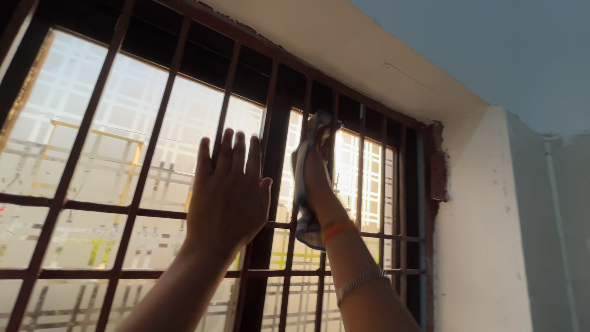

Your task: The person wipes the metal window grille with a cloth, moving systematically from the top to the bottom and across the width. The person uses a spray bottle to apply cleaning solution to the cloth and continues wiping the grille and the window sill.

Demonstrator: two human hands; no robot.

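Forearms cropped, right hand [316,175] cloth-hidden [305,184]

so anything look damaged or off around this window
Yes: the wall edge beside the grille's upper right corner is chipped, with plaster broken away and rough reddish material exposed. A thin crack also runs across the soffit above. The right hand presses a cloth to the bars; the left hand lies flat on them.

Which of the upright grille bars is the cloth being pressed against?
The cloth in the right hand lies on the upright bar just right of the thick dark frame post; the left hand rests left of it.
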